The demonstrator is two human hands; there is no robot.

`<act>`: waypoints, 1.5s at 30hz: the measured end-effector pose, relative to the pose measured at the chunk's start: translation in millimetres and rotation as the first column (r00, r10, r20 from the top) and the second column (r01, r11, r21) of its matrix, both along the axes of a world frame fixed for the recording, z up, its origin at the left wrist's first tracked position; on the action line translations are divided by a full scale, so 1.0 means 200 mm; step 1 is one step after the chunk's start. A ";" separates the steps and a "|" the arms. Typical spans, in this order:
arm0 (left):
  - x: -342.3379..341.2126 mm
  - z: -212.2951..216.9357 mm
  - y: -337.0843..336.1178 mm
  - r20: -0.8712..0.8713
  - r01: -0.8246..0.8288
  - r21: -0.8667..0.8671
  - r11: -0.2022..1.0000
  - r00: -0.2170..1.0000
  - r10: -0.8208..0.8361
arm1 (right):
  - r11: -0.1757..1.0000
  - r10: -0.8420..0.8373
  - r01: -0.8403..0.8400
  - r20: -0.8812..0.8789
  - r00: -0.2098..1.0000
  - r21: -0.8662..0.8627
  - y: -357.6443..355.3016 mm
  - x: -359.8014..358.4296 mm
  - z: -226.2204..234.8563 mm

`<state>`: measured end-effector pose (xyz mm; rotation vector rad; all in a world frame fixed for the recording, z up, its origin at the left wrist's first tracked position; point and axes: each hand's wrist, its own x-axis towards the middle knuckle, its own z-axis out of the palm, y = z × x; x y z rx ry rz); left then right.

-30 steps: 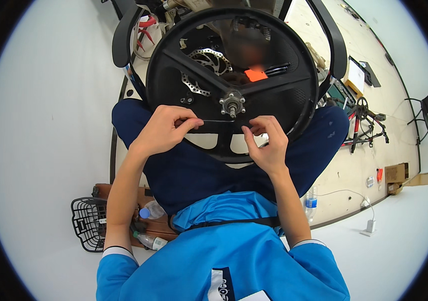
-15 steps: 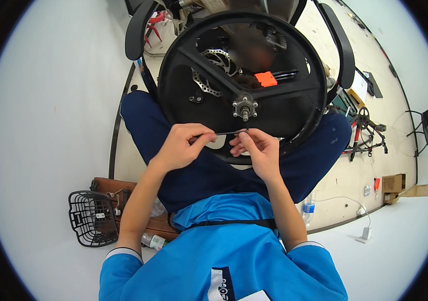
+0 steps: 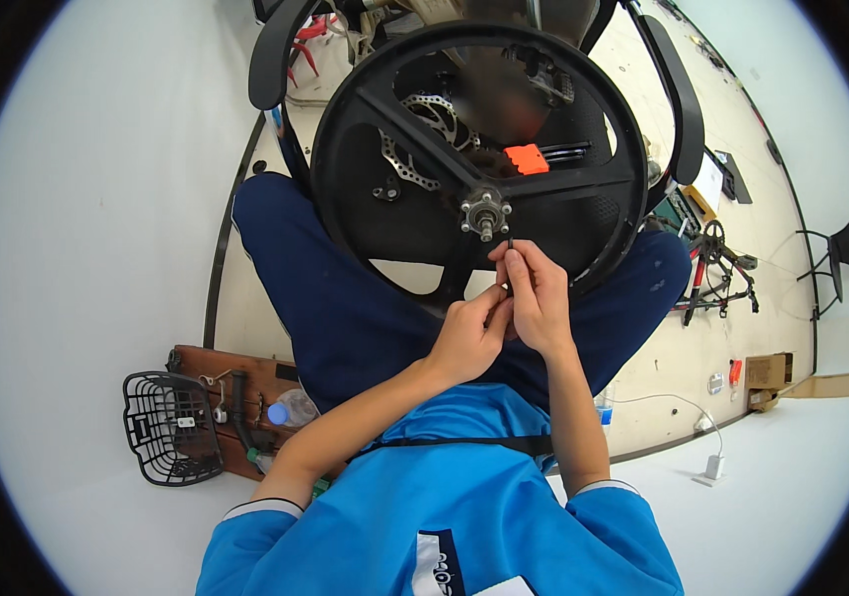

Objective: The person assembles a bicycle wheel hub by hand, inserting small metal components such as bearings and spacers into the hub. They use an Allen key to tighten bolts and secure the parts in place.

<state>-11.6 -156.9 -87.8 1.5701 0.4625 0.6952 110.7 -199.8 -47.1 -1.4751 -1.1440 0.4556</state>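
A thin dark hex key (image 3: 511, 242) stands nearly upright between my hands, its top end just below the wheel's hub (image 3: 485, 212). My right hand (image 3: 538, 303) pinches its upper part between thumb and fingers. Lower down, my left hand (image 3: 469, 338) is closed on the key, its fingertips touching my right hand; the key's lower end is mostly hidden. A black spoked wheel (image 3: 633, 189) rests on the black chair seat in front of me. Seen through the spokes, an orange hex key holder (image 3: 527, 159) with several dark keys and a silver brake disc (image 3: 389, 149) lie on the seat.
Black armrests (image 3: 280, 55) flank the wheel. At lower left, a black wire basket (image 3: 171, 427) and a clear bottle (image 3: 293, 407) are beside a brown wooden board (image 3: 255, 372). A red-and-black bicycle frame (image 3: 717, 273) and a cardboard box (image 3: 767, 372) stand on the right.
The hex key has turned from lying level to nearly upright. My left hand has moved right and down, meeting my right hand, which has shifted slightly right.
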 end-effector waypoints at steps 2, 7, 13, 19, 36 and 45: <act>0.02 -0.01 -0.01 0.004 -0.016 -0.019 1.000 1.000 0.016 | 0.997 0.032 -0.033 -0.028 0.999 -0.066 -0.01 0.01 0.02; 0.05 0.01 -0.05 0.048 -0.056 -0.014 0.998 0.997 0.056 | 0.995 0.064 -0.062 0.024 0.998 -0.084 0.00 0.02 0.04; 0.07 -0.03 -0.03 0.045 -0.017 -0.004 1.000 0.999 0.017 | 0.998 0.049 -0.047 0.037 0.998 -0.042 0.00 0.02 0.03; 0.11 -0.03 -0.03 0.046 -0.005 -0.047 0.999 0.999 0.007 | 0.992 0.067 -0.060 0.062 0.996 -0.109 -0.02 0.07 0.05; -0.09 -0.05 0.14 -0.191 0.178 -0.149 0.973 0.960 -0.205 | 0.992 0.051 -0.076 -0.230 0.972 -0.103 -0.01 0.02 -0.11; -0.06 0.01 0.10 -0.089 0.205 -0.075 0.976 0.973 -0.211 | 0.996 -0.082 0.080 0.049 0.995 0.034 0.01 0.00 -0.05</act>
